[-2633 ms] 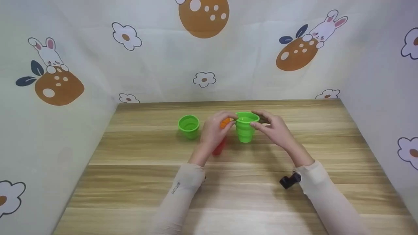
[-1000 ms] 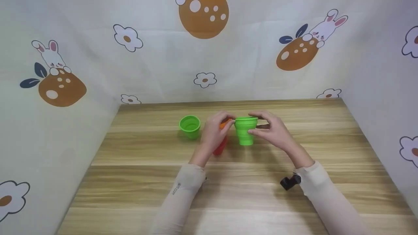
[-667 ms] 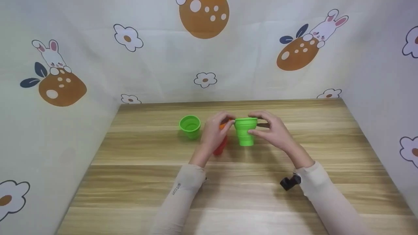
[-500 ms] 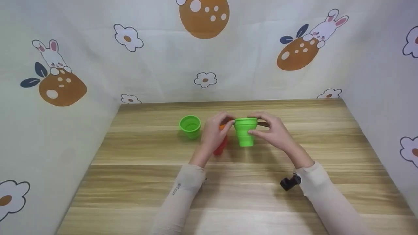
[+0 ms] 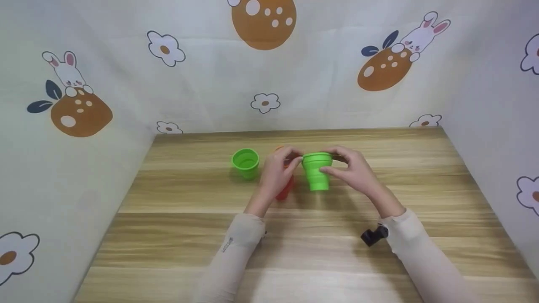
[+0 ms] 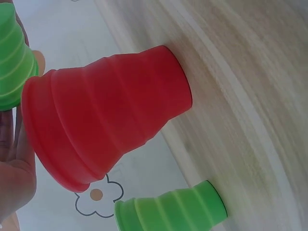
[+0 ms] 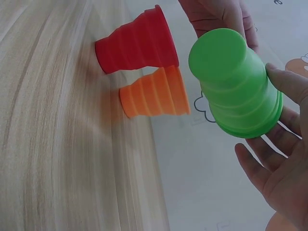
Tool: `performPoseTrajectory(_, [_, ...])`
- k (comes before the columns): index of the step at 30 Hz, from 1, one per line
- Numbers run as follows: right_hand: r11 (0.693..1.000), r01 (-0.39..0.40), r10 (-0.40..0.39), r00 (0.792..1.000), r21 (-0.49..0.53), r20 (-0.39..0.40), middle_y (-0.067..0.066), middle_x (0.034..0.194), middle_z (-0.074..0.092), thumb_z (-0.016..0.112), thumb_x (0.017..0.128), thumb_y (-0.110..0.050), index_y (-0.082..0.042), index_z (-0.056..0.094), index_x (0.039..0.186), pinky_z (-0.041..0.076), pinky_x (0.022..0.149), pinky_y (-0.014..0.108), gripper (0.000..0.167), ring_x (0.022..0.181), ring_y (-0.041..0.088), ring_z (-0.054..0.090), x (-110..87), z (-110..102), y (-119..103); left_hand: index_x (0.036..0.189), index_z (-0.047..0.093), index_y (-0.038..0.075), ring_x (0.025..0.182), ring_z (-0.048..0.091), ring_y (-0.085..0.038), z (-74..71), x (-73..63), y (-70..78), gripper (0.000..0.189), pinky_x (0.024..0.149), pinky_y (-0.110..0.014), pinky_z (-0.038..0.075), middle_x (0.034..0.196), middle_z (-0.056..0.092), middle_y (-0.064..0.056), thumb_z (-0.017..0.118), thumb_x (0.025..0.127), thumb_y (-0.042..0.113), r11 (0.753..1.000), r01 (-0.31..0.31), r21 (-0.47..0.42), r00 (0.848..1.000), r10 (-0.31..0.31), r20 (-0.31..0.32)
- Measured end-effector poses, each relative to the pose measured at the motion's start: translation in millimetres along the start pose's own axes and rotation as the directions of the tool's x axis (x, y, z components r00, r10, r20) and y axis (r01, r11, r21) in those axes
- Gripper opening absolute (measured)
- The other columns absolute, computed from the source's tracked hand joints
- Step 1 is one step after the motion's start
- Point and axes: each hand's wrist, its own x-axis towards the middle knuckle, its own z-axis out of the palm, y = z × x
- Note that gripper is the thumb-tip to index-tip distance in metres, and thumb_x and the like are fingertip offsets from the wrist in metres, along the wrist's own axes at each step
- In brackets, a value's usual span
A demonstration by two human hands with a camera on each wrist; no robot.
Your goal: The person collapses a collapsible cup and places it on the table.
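Observation:
Both hands hold a green ribbed cup [image 5: 318,170] up off the table, its mouth facing away from the head camera. My left hand [image 5: 276,170] pinches its rim from the left with thumb and fingertips. My right hand [image 5: 353,168] grips its right side, thumb on the near wall and fingers behind. In the right wrist view the held cup's base faces the camera. Below the left hand stands a red cup [image 6: 110,110], mostly hidden by that hand in the head view. An orange cup [image 7: 156,94] stands beyond the red one.
A second green cup [image 5: 245,162] stands upright on the wooden table [image 5: 189,235], left of the left hand. Behind the table's back edge rises a patterned cloth [image 5: 210,75], with more cloth at both sides. A black device [image 5: 374,235] sits on the right wrist.
The held green cup has tipped, so its inside no longer shows in the head view and its base sits slightly lower. Both hands kept hold, shifting slightly. The standing green cup stayed put.

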Motion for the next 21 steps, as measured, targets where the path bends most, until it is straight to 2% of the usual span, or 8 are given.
performPoseTrajectory(7, [0.999,-0.029,0.028,1.0,0.026,0.009,0.017,0.116,0.071,0.077,0.087,-0.013,0.0,0.066,0.118,0.049,0.109,0.046,0.036,0.116,0.033,0.065,-0.6,-0.1,-1.0,0.104,0.069,-0.001,0.098,0.072,-0.021,1.6,-1.5,-2.1,0.014,0.086,-0.026,0.06,0.102,0.074,-0.012,0.065,0.095,0.011,0.997,0.038,-0.07,0.999,-0.036,0.028])
performPoseTrajectory(12, [0.996,-0.056,0.054,0.998,0.066,0.024,0.016,0.113,0.07,0.077,0.087,-0.015,0.001,0.066,0.114,0.048,0.109,0.044,0.033,0.116,0.031,0.065,-0.1,0.7,-0.3,0.106,0.068,-0.003,0.102,0.071,-0.023,1.9,-1.6,-2.5,0.016,0.087,-0.027,0.06,0.104,0.073,-0.013,0.064,0.096,0.01,0.992,0.062,-0.106,0.997,-0.058,0.044])
performPoseTrajectory(19, [0.992,-0.065,0.063,0.998,0.105,0.024,0.005,0.107,0.067,0.076,0.087,-0.014,0.001,0.066,0.111,0.051,0.105,0.03,0.03,0.111,0.023,0.066,-0.8,1.9,-2.2,0.108,0.068,-0.001,0.105,0.069,-0.023,-0.6,-3.8,-3.3,0.017,0.089,-0.026,0.059,0.107,0.072,-0.013,0.065,0.096,0.012,0.988,0.047,-0.144,0.997,-0.037,0.074])
performPoseTrajectory(21, [0.992,-0.063,0.06,0.998,0.112,0.023,0.004,0.106,0.067,0.076,0.087,-0.014,0.001,0.066,0.111,0.051,0.104,0.028,0.03,0.11,0.021,0.066,-0.9,1.7,-2.0,0.11,0.067,0.0,0.107,0.069,-0.024,-1.2,-4.2,-3.6,0.02,0.091,-0.029,0.059,0.109,0.071,-0.014,0.065,0.096,0.013,0.986,0.033,-0.161,0.996,-0.018,0.093])
